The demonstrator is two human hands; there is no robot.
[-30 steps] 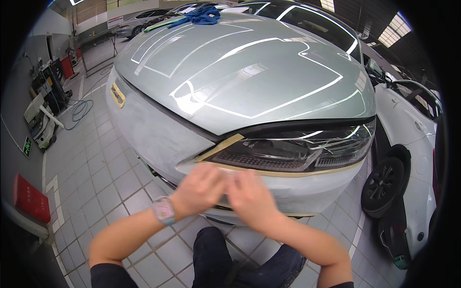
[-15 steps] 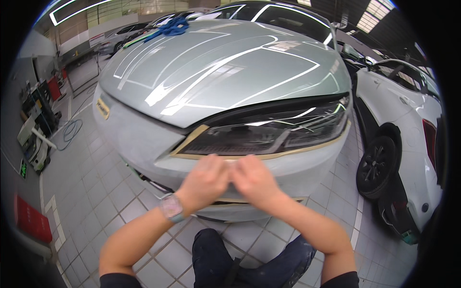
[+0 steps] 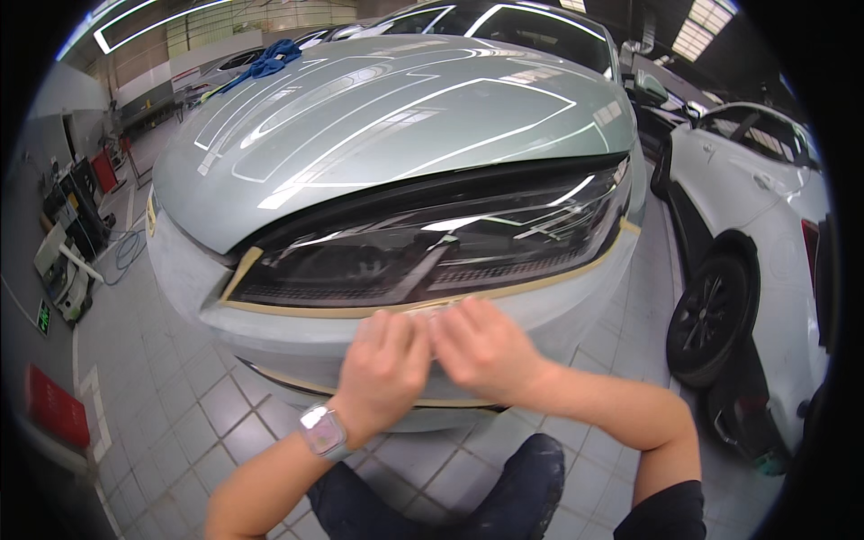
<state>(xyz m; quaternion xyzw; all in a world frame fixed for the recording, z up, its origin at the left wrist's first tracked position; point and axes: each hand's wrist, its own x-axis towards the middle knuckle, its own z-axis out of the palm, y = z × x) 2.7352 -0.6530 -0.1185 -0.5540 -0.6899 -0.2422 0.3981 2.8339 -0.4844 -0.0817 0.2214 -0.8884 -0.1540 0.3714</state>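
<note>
Both my hands meet in front of a dark headlight [image 3: 360, 261] on a pale grey-green car. Yellowish masking tape [image 3: 297, 310] runs along the headlight's lower edge, and a short piece stands at its inner corner. My left hand [image 3: 385, 362], with a watch [image 3: 322, 429] on its wrist, is closed just below the tape. Beside it my right hand [image 3: 486, 349] is closed too, its knuckles almost touching the left. A small shiny, pale bit shows at the fingertips; what it is I cannot make out. Below the hands lies the dull grey bumper [image 3: 270, 346].
A blue cloth [image 3: 273, 59] lies on the far left of the glossy hood [image 3: 378, 117]. At the right stands a white car [image 3: 729, 189] with a dark wheel [image 3: 711, 301]. Equipment [image 3: 67, 270] and a red box [image 3: 57, 407] line the left wall above the tiled floor [image 3: 207, 450].
My hands, still together, have moved right along the headlight's lower edge. The view has shifted the same way, so the car's front appears farther left and the headlight larger.
</note>
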